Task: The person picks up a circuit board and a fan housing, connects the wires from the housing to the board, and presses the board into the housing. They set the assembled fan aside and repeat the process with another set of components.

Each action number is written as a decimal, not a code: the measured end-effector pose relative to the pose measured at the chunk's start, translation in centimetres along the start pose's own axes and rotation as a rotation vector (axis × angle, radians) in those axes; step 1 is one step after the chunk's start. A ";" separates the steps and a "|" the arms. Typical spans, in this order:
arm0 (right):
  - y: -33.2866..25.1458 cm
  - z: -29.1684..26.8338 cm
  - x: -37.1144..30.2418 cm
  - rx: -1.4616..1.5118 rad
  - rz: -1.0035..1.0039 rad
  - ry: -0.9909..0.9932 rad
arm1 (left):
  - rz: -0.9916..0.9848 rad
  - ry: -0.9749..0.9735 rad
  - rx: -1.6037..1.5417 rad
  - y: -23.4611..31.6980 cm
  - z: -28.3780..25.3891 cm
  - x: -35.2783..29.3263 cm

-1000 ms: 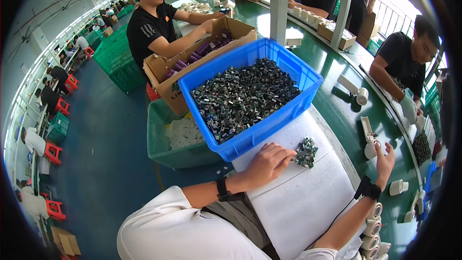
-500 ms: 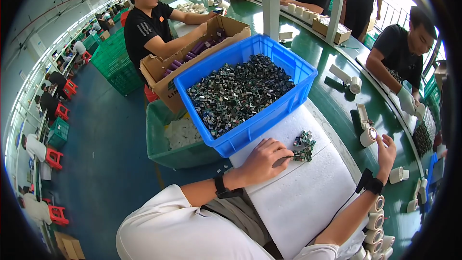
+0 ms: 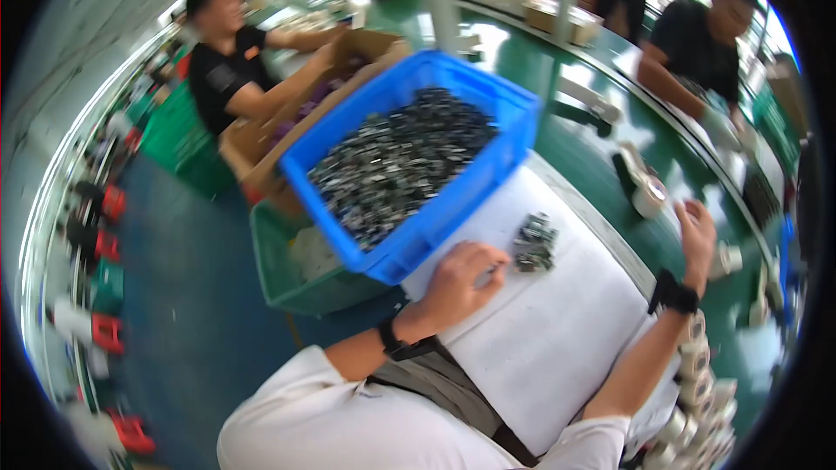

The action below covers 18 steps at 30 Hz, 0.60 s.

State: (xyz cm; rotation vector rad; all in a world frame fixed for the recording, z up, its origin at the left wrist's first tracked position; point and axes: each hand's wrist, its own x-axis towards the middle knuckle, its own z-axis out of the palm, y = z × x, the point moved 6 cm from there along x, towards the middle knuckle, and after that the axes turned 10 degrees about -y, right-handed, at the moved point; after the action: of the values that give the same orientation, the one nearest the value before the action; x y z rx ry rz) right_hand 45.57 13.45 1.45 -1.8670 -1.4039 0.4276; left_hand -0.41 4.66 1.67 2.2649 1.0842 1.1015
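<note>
Here, blue crate (image 3: 488, 183) holds, seemingly, dark metal parts (image 3: 396, 161).

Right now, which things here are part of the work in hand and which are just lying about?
In hand:
left hand resting on the white pad
small pile of dark parts beside its fingers
blue bin full of the same parts
right hand raised near the white rolls

Lying about:
white rolls
green crate
cardboard box
</note>
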 end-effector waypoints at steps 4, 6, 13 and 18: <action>-2.7 1.7 0.0 -0.041 0.033 0.050 | -0.069 0.015 0.028 -0.1 -0.4 0.1; -2.0 1.2 -0.1 -0.043 0.017 0.058 | -0.076 0.028 0.049 0.0 -0.2 0.5; -3.7 1.7 -0.9 -0.094 0.070 0.048 | -0.068 0.013 0.073 -0.6 -0.5 0.5; -1.9 0.2 -1.8 -0.077 0.168 0.048 | -0.041 -0.013 0.079 0.2 0.8 0.9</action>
State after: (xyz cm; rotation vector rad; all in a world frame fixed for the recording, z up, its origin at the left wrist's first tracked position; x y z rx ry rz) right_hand 43.48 12.07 2.38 -2.0528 -1.2523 0.4132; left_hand 0.65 5.24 1.70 2.2955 1.1833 1.0435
